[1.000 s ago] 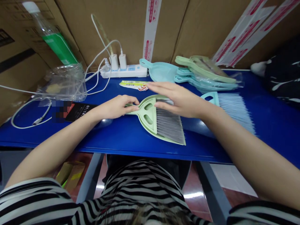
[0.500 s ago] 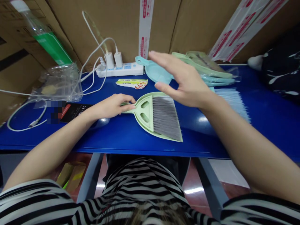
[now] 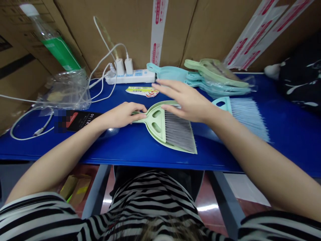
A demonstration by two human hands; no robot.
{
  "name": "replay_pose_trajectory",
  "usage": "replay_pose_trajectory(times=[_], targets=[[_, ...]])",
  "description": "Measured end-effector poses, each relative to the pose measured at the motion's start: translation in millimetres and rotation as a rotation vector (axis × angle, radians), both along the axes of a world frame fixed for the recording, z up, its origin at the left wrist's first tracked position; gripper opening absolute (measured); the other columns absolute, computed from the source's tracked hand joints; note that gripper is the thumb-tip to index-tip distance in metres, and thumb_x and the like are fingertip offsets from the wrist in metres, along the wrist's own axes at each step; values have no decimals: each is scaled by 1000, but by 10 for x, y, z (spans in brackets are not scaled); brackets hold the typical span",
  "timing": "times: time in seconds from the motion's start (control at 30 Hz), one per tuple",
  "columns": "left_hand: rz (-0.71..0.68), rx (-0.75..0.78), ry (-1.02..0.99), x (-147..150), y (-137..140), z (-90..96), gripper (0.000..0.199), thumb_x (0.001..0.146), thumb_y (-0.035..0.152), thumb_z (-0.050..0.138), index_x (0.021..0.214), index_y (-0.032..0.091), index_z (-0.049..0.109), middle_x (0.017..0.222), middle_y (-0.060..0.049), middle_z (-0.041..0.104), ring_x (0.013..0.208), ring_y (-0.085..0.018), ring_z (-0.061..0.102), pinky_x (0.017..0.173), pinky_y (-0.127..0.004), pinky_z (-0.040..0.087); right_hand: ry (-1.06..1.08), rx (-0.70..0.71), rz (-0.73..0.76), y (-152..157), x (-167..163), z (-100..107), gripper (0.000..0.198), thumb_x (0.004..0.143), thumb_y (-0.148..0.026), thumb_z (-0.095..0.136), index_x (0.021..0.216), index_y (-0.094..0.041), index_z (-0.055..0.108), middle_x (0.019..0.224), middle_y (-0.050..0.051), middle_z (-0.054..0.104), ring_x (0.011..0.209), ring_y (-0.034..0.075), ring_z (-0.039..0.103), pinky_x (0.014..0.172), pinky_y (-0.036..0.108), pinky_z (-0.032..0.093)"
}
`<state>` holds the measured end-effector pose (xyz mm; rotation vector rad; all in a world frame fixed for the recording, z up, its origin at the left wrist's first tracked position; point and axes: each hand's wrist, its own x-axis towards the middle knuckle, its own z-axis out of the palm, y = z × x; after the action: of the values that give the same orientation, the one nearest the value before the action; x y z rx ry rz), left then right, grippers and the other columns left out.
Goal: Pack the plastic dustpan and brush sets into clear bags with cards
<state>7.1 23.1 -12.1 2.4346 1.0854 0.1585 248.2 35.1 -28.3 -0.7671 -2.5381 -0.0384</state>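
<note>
A green hand brush with grey bristles lies nested on a matching green dustpan near the table's front edge. My left hand is closed round their handles at the left; the fingers hide part of them. Above the brush's far edge hovers my right hand, its fingers stretched out and holding nothing. To its right lies a blue hand brush with pale blue bristles, partly behind my right forearm. A blue dustpan rests farther back, behind my right hand.
At the back right, a green dustpan set in clear plastic lies on blue ones. A white power strip with chargers and cables stands at the back. Left are a phone, a crumpled plastic bag and a bottle. Cardboard walls the back.
My right hand has come down and a little left, closer to the green brush, uncovering the blue brush's handle. My left hand keeps its grip on the green handles.
</note>
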Motion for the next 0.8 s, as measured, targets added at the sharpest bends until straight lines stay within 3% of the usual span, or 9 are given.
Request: replay_pose_trajectory(times=[0.13,0.3,0.5,0.8], targets=[[-7,23,3,-7,0,-8,29,88,38,45,92,17,64,66,4,58,56,-9,46,61,-22,34,-67,20,48,6,-42,-114,52,96,-40,40,145,-26,38,148,11,44,133,31,42,103,58,37],[-4,15,4,-8,-12,0,28,88,38,45,91,17,64,63,4,57,54,-9,45,59,-22,33,-77,4,-34,38,-31,-171,51,95,-44,40,142,-25,44,146,12,47,130,31,46,102,57,39],[3,11,12,-4,-19,8,28,89,37,46,93,17,64,65,4,59,55,-9,47,61,-22,34,-111,-27,-82,112,11,-231,51,96,-46,36,127,-15,61,133,17,58,125,33,51,102,58,39],[4,35,35,4,-26,14,28,89,37,45,94,17,65,69,3,61,60,-11,50,65,-23,35,-120,-31,-87,111,2,-237,52,96,-46,36,126,-12,62,131,17,60,123,33,52,100,56,41]])
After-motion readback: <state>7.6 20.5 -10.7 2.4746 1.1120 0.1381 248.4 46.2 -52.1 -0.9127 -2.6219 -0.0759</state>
